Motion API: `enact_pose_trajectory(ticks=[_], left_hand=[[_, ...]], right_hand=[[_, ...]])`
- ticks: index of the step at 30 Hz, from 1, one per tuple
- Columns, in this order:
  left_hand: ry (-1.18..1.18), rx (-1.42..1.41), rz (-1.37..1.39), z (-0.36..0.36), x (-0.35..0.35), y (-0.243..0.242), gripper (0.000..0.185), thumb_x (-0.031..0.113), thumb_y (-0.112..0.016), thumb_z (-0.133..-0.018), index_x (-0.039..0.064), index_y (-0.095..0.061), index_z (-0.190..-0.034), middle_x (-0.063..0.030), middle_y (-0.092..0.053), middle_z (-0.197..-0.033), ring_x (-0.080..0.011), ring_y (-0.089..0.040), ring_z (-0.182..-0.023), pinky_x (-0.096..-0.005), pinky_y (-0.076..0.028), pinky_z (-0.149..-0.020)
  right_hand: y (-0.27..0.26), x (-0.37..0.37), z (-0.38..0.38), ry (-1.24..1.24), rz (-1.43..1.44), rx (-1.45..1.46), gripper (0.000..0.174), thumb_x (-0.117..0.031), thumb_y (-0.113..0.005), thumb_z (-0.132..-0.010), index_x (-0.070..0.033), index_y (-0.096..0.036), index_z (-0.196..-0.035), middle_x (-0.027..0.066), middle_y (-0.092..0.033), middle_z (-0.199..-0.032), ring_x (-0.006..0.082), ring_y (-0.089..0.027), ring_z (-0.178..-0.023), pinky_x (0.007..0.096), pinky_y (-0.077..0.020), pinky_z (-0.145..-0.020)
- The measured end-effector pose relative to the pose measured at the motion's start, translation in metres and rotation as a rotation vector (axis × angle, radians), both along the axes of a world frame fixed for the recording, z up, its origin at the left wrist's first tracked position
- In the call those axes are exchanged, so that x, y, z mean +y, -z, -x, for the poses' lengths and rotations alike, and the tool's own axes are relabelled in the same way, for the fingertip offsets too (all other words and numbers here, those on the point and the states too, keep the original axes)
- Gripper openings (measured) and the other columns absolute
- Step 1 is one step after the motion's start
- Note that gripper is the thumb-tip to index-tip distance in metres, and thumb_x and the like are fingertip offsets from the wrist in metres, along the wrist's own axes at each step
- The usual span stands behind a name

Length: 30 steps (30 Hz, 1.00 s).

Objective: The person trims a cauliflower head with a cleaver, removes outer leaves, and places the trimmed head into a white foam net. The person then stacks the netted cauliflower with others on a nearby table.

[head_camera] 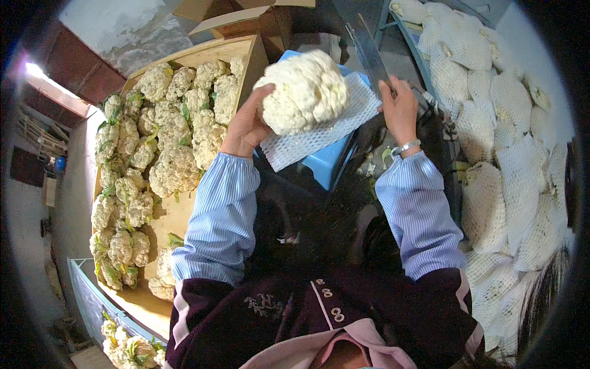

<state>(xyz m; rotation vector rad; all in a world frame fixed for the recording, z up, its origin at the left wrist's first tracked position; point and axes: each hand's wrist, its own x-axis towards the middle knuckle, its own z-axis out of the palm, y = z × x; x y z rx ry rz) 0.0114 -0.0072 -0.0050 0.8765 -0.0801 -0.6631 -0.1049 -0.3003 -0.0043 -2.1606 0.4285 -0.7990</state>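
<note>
My left hand [247, 125] holds a trimmed white cauliflower head [306, 92] by its left side, thumb on top. Under the cauliflower is a flat white foam-net sleeve [295, 150], lying across a blue plastic stool [326, 163]. Most of the stool's top is hidden by the sleeve and the head. To the right, my right hand [401, 108] grips a knife [372, 57], whose long dark blade points up and away from me. The knife's handle is mostly covered by my fingers.
On the left stands a wooden bin [251, 60] of cauliflowers with green leaves [173, 168]. Netted cauliflowers [484, 198] are piled along the right. An open cardboard box [239, 23] is at the back. Leaf scraps [386, 157] lie on the dark floor.
</note>
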Motion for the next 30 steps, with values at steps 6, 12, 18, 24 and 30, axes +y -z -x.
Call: enact_pose_trajectory(ticks=[6, 12, 18, 24, 30], left_hand=[[-0.18, -0.048, 0.325, 0.018, 0.025, -0.031, 0.072, 0.046, -0.071, -0.09, 0.009, -0.048, -0.146, -0.0116, -0.055, -0.146, -0.0327, -0.053, -0.133, -0.0527, -0.043, -0.112], [-0.302, -0.203, 0.235, 0.026, 0.034, -0.028, 0.079, 0.053, -0.069, -0.089, 0.008, -0.044, -0.149, -0.0136, -0.052, -0.148, -0.0329, -0.052, -0.133, -0.0499, -0.047, -0.109], [-0.118, -0.202, 0.426, 0.042, -0.003, -0.02, 0.073, 0.052, -0.063, -0.094, 0.012, -0.043, -0.151, -0.0098, -0.05, -0.151, -0.0322, -0.051, -0.135, -0.0515, -0.04, -0.113], [0.284, -0.058, 0.638, 0.101, -0.068, -0.025, 0.079, 0.065, -0.049, -0.097, 0.015, -0.033, -0.157, -0.0082, -0.042, -0.158, -0.03, -0.044, -0.142, -0.0496, -0.037, -0.117], [0.177, -0.321, 0.359, 0.131, -0.118, -0.033, 0.077, 0.066, -0.033, -0.102, 0.013, -0.031, -0.157, -0.0099, -0.043, -0.156, -0.0295, -0.044, -0.141, -0.0462, -0.038, -0.117]], right_hand=[[0.007, 0.03, -0.001, -0.073, 0.396, 0.084, 0.032, -0.019, -0.069, -0.091, -0.012, -0.07, -0.122, 0.0106, -0.061, -0.112, 0.0294, -0.065, -0.086, 0.0416, -0.0532, -0.082], [0.012, 0.079, -0.019, -0.225, 0.573, 0.318, 0.03, -0.02, -0.072, -0.087, -0.015, -0.073, -0.117, 0.005, -0.059, -0.123, 0.0282, -0.059, -0.107, 0.0435, -0.0525, -0.087], [-0.033, 0.073, -0.002, -0.347, -0.303, -0.063, 0.044, -0.038, -0.057, -0.102, -0.013, -0.06, -0.137, 0.0016, -0.058, -0.139, 0.0218, -0.05, -0.128, 0.0381, -0.0423, -0.103], [-0.038, 0.084, 0.04, -0.579, -0.6, -0.545, 0.057, -0.031, -0.054, -0.106, -0.005, -0.036, -0.153, 0.0112, -0.046, -0.15, 0.0204, -0.043, -0.137, 0.0371, -0.0363, -0.113], [-0.047, 0.04, 0.087, -0.301, -0.69, -0.61, 0.052, -0.024, -0.063, -0.102, 0.0, -0.047, -0.145, 0.011, -0.056, -0.14, 0.0201, -0.053, -0.128, 0.035, -0.0436, -0.106]])
